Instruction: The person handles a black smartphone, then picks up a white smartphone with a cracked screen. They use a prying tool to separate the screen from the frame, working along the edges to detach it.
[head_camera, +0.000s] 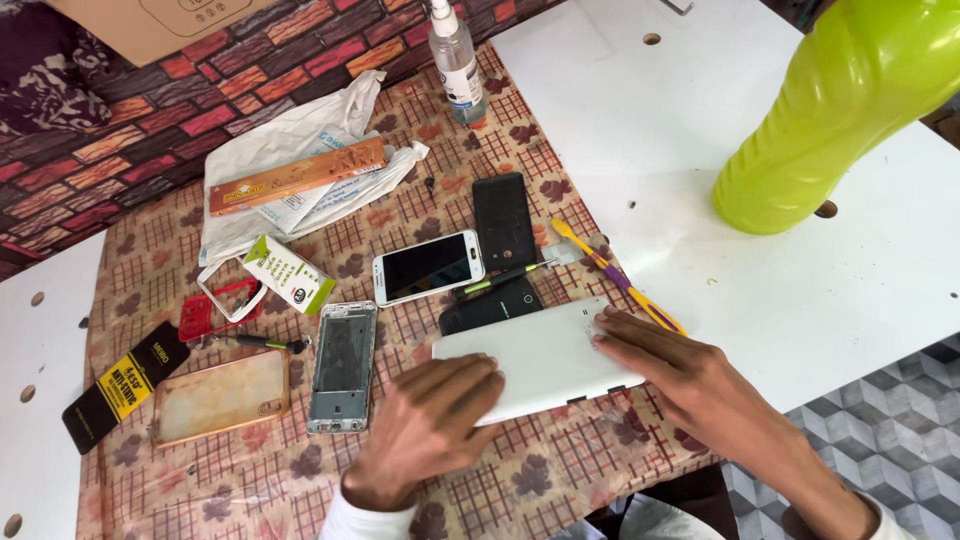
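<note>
Both hands press flat and unclenched on a white tablet lying back-up at the near edge of the surface: the left hand pins its near-left corner, the right hand steadies the right end, fingertips near the camera hole, seemingly to stop sliding. A white phone lies just beyond.

left hand flat, fingers spread, right hand flat
</note>
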